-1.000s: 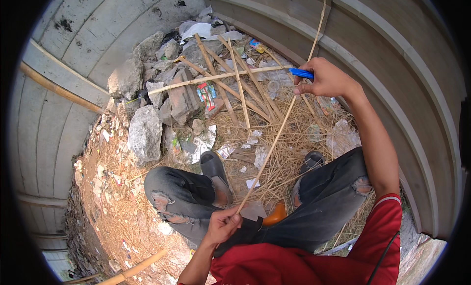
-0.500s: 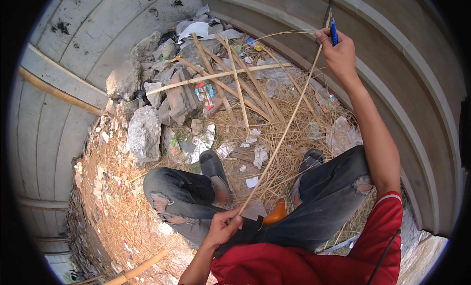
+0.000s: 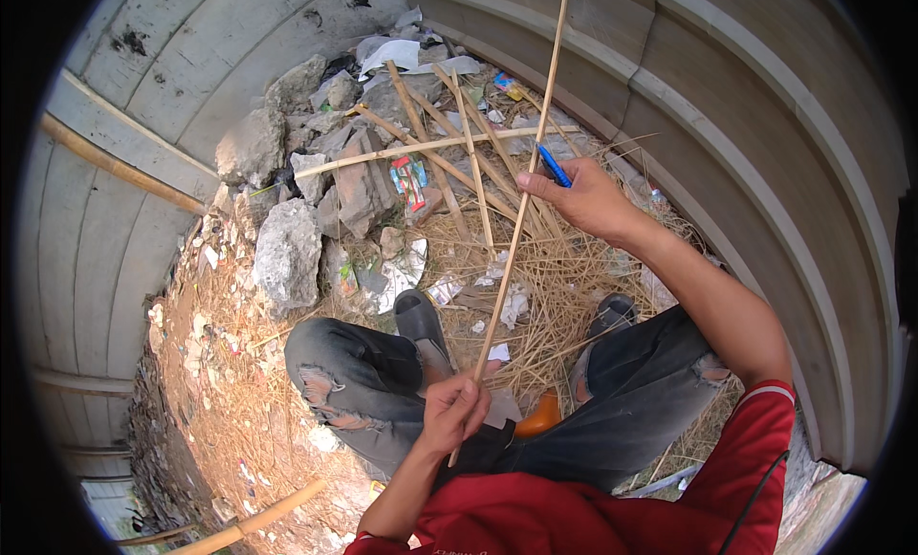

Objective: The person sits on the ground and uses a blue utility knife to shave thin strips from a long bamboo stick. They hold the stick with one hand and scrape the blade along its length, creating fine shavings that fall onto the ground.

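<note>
A long, thin bamboo strip [image 3: 511,280] runs aslant before me, from my lap up past the top edge of the view. Its lower part is gripped in my left hand [image 3: 453,413], with a short end sticking out below. Higher up, my right hand [image 3: 581,199] is closed around a blue utility knife [image 3: 552,165], its thumb against the strip. The front of the knife meets the strip; its blade is too small to make out.
Several bamboo strips [image 3: 470,163] lie crossed on the ground ahead, beside rough rocks [image 3: 290,254]. Thin shavings [image 3: 564,287] and litter cover the ground between my feet. An orange object [image 3: 540,416] sits under my leg. A ribbed metal wall [image 3: 746,125] rises on the right.
My right hand has come down and left along the strip with the knife. The strip's lower end now sticks out below my left hand. A long, curled shaving at the top is gone from view.
</note>
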The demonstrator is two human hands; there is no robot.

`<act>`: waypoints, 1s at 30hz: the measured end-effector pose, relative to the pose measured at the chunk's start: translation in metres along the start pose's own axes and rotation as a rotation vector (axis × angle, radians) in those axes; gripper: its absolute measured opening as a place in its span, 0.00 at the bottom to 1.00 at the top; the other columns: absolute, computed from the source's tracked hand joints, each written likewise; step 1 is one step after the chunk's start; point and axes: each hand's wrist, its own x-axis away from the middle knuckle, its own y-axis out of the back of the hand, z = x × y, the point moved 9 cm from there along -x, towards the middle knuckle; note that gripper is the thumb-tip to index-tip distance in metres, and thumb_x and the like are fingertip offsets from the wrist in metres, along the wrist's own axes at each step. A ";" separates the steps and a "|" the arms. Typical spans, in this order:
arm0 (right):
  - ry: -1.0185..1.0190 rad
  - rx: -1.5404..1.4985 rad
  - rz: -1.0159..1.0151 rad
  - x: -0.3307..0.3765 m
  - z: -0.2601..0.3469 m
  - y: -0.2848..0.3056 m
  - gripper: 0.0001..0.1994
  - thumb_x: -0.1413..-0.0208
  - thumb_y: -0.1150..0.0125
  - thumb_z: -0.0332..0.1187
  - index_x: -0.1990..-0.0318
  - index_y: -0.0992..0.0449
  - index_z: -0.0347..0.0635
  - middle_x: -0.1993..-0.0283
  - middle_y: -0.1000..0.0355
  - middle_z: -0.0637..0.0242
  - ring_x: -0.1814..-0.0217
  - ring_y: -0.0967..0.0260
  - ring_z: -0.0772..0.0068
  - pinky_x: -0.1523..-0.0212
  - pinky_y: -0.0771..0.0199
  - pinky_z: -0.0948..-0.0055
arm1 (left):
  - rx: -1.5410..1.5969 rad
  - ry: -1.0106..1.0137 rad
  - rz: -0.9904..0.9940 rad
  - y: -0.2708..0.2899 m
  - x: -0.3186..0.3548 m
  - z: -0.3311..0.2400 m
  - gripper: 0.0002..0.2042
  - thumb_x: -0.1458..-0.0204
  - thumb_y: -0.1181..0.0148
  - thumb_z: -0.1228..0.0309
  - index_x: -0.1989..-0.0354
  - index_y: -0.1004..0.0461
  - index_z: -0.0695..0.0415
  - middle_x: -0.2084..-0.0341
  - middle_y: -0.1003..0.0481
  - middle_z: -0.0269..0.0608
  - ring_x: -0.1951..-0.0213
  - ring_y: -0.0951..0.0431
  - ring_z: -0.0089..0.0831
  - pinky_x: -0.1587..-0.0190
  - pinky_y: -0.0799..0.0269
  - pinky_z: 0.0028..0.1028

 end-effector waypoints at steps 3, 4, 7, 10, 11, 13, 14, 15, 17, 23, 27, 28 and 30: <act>0.075 -0.190 0.017 0.002 0.001 -0.025 0.22 0.39 0.35 0.50 0.72 0.20 0.38 0.82 0.40 0.78 0.78 0.46 0.83 0.76 0.46 0.71 | 0.005 -0.024 -0.019 -0.011 -0.011 -0.009 0.24 0.28 0.57 0.59 0.34 0.34 0.64 0.80 0.30 0.35 0.88 0.42 0.13 0.82 0.45 0.17; 0.100 -0.201 -0.002 0.001 0.006 -0.022 0.21 0.38 0.36 0.48 0.72 0.21 0.38 0.82 0.40 0.79 0.77 0.47 0.84 0.77 0.48 0.72 | 0.022 0.004 -0.031 -0.015 -0.012 -0.009 0.24 0.28 0.57 0.59 0.33 0.35 0.64 0.80 0.30 0.35 0.88 0.42 0.13 0.82 0.45 0.17; 0.198 -0.325 -0.162 -0.008 0.015 0.004 0.19 0.36 0.36 0.46 0.72 0.22 0.39 0.86 0.42 0.80 0.86 0.51 0.87 0.84 0.53 0.77 | 0.041 0.062 -0.036 -0.022 -0.010 -0.005 0.24 0.29 0.57 0.59 0.32 0.36 0.64 0.79 0.29 0.35 0.87 0.42 0.13 0.82 0.45 0.17; 0.293 -0.106 -0.177 -0.006 0.015 0.016 0.21 0.36 0.37 0.48 0.74 0.22 0.39 0.85 0.40 0.78 0.84 0.45 0.83 0.82 0.46 0.72 | -0.012 0.054 -0.016 -0.015 -0.008 0.002 0.24 0.29 0.55 0.60 0.32 0.36 0.64 0.82 0.31 0.34 0.87 0.43 0.14 0.82 0.46 0.18; 0.314 0.012 -0.181 -0.006 0.014 0.017 0.21 0.36 0.37 0.48 0.74 0.22 0.39 0.85 0.40 0.78 0.84 0.43 0.82 0.81 0.44 0.71 | -0.034 0.034 -0.038 -0.011 -0.009 0.001 0.23 0.29 0.54 0.61 0.33 0.35 0.64 0.83 0.32 0.33 0.88 0.43 0.14 0.82 0.46 0.18; 0.317 0.289 -0.031 0.021 0.039 -0.011 0.25 0.37 0.40 0.53 0.74 0.22 0.38 0.84 0.33 0.64 0.82 0.34 0.63 0.76 0.35 0.59 | -0.050 0.023 -0.109 -0.004 -0.008 0.000 0.23 0.30 0.53 0.62 0.33 0.35 0.64 0.85 0.34 0.32 0.88 0.44 0.15 0.82 0.47 0.19; 0.335 0.400 0.020 0.033 0.043 -0.022 0.26 0.37 0.42 0.54 0.73 0.21 0.38 0.83 0.30 0.58 0.81 0.31 0.57 0.74 0.32 0.56 | -0.048 0.030 -0.132 -0.003 -0.012 -0.003 0.23 0.30 0.53 0.62 0.33 0.35 0.64 0.85 0.35 0.31 0.88 0.44 0.15 0.82 0.48 0.19; 0.351 0.509 0.070 0.043 0.044 -0.033 0.27 0.36 0.44 0.55 0.72 0.20 0.38 0.82 0.28 0.53 0.79 0.28 0.52 0.71 0.29 0.53 | -0.046 0.037 -0.154 -0.002 -0.016 -0.007 0.22 0.30 0.52 0.63 0.33 0.35 0.64 0.85 0.35 0.31 0.88 0.44 0.15 0.83 0.48 0.19; 0.359 0.610 0.110 0.058 0.039 -0.055 0.27 0.36 0.46 0.56 0.70 0.19 0.38 0.79 0.26 0.50 0.75 0.25 0.45 0.68 0.27 0.48 | -0.059 0.036 -0.200 0.001 -0.021 -0.016 0.22 0.30 0.52 0.64 0.33 0.34 0.64 0.85 0.35 0.30 0.88 0.44 0.15 0.83 0.49 0.19; 0.485 0.579 0.237 0.092 0.032 -0.101 0.30 0.35 0.50 0.58 0.63 0.19 0.34 0.81 0.27 0.46 0.75 0.25 0.38 0.69 0.24 0.46 | -0.100 0.069 -0.285 0.005 -0.031 -0.026 0.21 0.30 0.53 0.65 0.33 0.35 0.61 0.83 0.36 0.25 0.85 0.44 0.13 0.83 0.51 0.17; 0.429 0.657 0.155 0.075 0.022 -0.097 0.31 0.35 0.50 0.59 0.64 0.19 0.34 0.80 0.26 0.46 0.74 0.24 0.38 0.68 0.23 0.47 | 0.002 0.105 -0.313 0.002 -0.032 -0.030 0.20 0.30 0.52 0.65 0.33 0.34 0.60 0.83 0.38 0.24 0.85 0.44 0.13 0.83 0.51 0.18; 0.379 0.671 0.119 0.063 0.019 -0.087 0.31 0.35 0.51 0.60 0.64 0.19 0.34 0.80 0.26 0.46 0.74 0.24 0.38 0.68 0.23 0.47 | 0.026 0.131 -0.306 -0.001 -0.030 -0.028 0.20 0.30 0.51 0.65 0.34 0.33 0.59 0.83 0.39 0.25 0.86 0.44 0.13 0.84 0.51 0.18; 0.350 0.649 0.054 0.037 0.018 -0.057 0.32 0.35 0.52 0.60 0.66 0.20 0.34 0.80 0.27 0.45 0.73 0.25 0.37 0.67 0.23 0.47 | 0.070 0.183 -0.294 -0.004 -0.019 -0.023 0.19 0.31 0.50 0.65 0.35 0.31 0.58 0.83 0.40 0.26 0.87 0.45 0.14 0.85 0.52 0.18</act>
